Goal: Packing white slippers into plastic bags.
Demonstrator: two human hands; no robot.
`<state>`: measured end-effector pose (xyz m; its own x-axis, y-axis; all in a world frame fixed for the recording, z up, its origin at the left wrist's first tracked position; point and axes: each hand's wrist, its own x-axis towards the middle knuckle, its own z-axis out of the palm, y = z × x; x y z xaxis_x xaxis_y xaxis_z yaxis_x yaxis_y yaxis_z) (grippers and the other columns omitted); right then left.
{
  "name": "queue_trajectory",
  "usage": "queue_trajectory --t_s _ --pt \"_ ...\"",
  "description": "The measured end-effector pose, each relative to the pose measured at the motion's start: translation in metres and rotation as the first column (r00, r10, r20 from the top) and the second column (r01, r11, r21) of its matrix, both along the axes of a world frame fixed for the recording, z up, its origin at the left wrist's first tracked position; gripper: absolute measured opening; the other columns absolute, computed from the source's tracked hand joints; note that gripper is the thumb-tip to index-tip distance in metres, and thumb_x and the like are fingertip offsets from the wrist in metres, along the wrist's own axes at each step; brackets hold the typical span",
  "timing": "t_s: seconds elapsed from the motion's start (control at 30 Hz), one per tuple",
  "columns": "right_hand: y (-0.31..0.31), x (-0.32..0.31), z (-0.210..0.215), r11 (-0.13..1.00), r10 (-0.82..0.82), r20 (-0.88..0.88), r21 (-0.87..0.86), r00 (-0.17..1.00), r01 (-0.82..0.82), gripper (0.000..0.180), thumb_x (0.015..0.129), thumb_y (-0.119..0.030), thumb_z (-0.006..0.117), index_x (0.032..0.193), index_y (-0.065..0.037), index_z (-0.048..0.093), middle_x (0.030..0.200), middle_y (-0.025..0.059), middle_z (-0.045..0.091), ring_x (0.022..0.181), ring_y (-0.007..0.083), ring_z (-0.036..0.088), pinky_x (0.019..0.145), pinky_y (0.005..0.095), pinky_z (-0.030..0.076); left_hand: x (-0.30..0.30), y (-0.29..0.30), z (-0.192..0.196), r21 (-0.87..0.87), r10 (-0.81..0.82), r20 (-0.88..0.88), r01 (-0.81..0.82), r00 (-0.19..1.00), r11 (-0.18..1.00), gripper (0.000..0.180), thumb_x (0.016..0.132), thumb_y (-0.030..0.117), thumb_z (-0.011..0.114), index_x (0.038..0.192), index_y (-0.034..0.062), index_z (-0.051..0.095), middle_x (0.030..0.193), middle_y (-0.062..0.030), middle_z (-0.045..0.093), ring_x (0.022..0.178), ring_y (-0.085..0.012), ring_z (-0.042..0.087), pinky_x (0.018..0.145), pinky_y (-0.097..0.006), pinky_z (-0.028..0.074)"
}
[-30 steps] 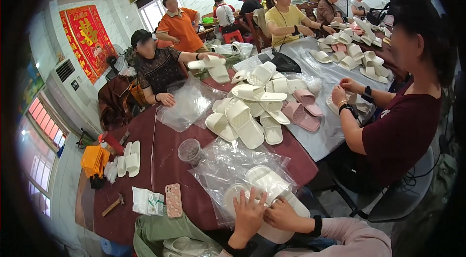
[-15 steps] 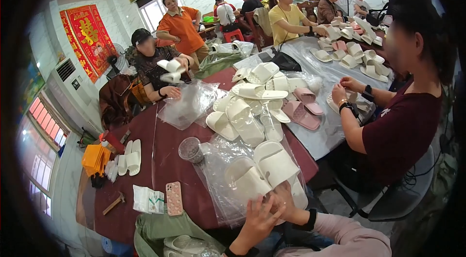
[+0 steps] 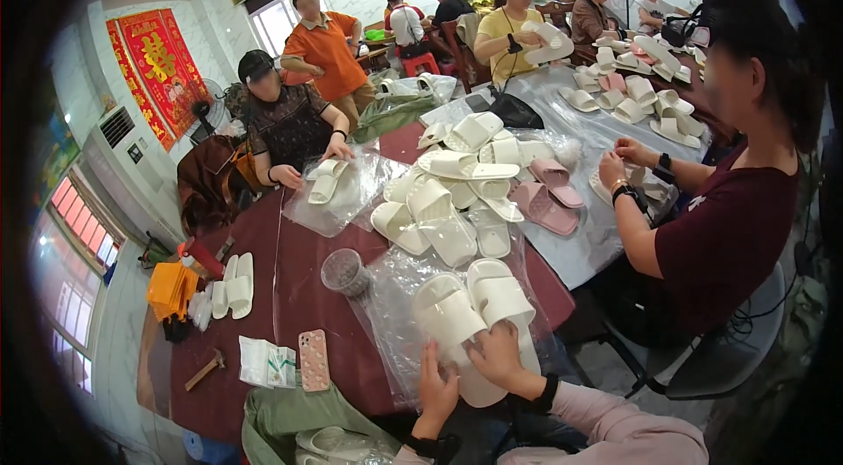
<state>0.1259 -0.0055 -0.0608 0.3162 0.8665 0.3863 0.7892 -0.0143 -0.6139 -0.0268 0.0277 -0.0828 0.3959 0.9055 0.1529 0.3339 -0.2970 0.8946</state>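
Observation:
A pair of white slippers, one left and one right, lies side by side at the table's near edge, heels toward me, over a clear plastic bag. My left hand holds the left slipper's outer side near the heel, fingers extended along the edge and thumb by the insole. My right hand grips the pair from behind the straps, its bent fingertips at the left slipper's strap opening. What its fingertips pinch is partly hidden. Just beyond is a heap of white slippers, with pink slippers to its right.
On the maroon table are a clear plastic cup, a phone in a pink case, a white packet and a hammer. A green sack with slippers is nearby. Co-workers sit across and to the right.
My left hand has moved left off the heels to the left slipper's side; my right hand has shifted toward the straps. The co-worker across has lowered white slippers onto a plastic bag.

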Motion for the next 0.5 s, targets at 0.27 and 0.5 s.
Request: queue_trajectory --t_s 0.27,0.5 --pt "0.02 0.004 -0.02 0.996 -0.068 0.019 -0.062 0.998 0.069 0.027 0.078 -0.027 0.059 0.083 -0.001 0.063 0.087 0.0257 0.054 0.087 0.0401 0.049 0.083 0.0523 0.032 -0.012 -0.004 -0.004 -0.075 -0.085 -0.059 0.08 0.995 0.994 0.064 0.079 -0.003 0.054 0.139 0.0033 0.031 0.135 -0.0229 0.041 0.121 -0.029 0.045 0.094 -0.034 0.042" --pt "0.039 -0.007 -0.023 0.995 -0.095 0.127 0.012 0.987 0.095 0.032 0.082 -0.032 0.057 0.086 0.0 0.061 0.086 0.0264 0.056 0.092 0.0434 0.049 0.089 0.0531 0.032 -0.012 -0.002 -0.054 -0.458 0.252 0.438 -0.027 0.863 0.889 0.065 0.076 -0.006 0.06 0.136 0.0058 0.037 0.126 -0.0189 0.05 0.1 -0.0212 0.057 0.087 -0.03 0.047"
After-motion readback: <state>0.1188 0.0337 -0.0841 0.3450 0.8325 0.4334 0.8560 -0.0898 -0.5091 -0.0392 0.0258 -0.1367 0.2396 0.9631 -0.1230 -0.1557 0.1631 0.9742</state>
